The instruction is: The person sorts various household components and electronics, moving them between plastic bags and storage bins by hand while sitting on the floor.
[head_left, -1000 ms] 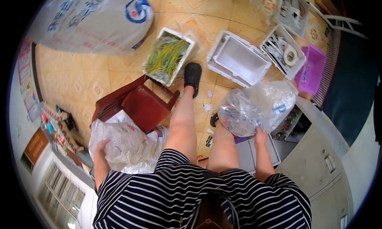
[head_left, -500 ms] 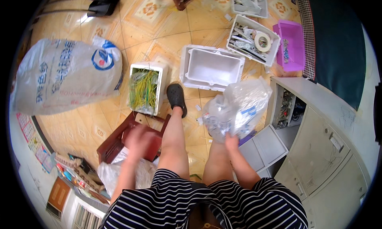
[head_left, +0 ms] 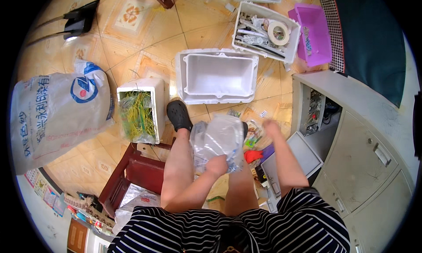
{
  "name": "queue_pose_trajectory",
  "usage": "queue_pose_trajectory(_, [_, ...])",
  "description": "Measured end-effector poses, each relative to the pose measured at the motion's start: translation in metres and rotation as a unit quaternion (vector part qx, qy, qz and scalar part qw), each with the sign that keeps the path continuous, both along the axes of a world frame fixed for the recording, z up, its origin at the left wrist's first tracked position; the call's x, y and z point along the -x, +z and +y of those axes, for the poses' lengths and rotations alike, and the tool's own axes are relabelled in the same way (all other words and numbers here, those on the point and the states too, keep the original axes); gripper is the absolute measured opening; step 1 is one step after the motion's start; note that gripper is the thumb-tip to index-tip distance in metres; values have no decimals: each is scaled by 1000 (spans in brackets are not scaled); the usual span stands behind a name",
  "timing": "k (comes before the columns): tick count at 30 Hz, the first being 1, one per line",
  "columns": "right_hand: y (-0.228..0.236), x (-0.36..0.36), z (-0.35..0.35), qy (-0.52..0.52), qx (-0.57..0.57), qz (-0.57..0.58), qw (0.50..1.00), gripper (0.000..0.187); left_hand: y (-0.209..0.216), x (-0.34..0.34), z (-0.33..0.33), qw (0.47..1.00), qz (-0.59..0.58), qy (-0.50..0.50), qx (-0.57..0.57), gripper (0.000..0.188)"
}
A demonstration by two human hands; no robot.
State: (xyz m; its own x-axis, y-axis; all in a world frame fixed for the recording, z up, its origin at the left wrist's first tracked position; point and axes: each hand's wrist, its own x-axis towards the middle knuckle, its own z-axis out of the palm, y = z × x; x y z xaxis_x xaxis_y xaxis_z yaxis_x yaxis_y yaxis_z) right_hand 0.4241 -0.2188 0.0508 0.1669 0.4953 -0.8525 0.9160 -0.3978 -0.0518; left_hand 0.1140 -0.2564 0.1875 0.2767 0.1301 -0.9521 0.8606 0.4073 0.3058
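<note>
My left hand (head_left: 216, 165) is closed on the near edge of a crumpled, see-through plastic bag (head_left: 218, 138), which hangs between my knees. My right hand (head_left: 271, 127) is held off to the right of the bag, smeared by motion, so its fingers cannot be made out. Below it on the floor lie small packets with green and white colours (head_left: 252, 138) and a red piece (head_left: 252, 156). Ahead of the bag stands a white plastic bin (head_left: 215, 75), with a foam box of yellow-green wires (head_left: 138, 114) to its left.
A white bin of tools and tape (head_left: 246, 26) and a purple bin (head_left: 314, 33) stand at the far right. On the right is an open metal cabinet (head_left: 354, 152). A large woven sack (head_left: 66, 108), a dustpan (head_left: 83, 20) and a dark red wooden chair (head_left: 143, 169) are on the left.
The plastic bag has passed from my right hand to my left and come nearer the middle. My right hand has moved up and right. The view has shifted.
</note>
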Motion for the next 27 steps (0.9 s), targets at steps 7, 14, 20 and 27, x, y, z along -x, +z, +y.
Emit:
queue_pose_trajectory(7, [-76,94,106,-502,2,141,853,60,0,-28,-7,994,-111,16,16,23])
queue_pose_trajectory(14, [-133,202,115,-504,-14,272,819,39,4,-9,11,991,-121,57,7,27])
queue_pose_trajectory(20, [-78,238,173,-609,31,207,765,40,0,13,35,971,-140,190,-40,33])
queue_pose_trajectory(27, [-67,204,227,-409,-172,291,848,56,1,18,57,962,-172,212,-26,36])
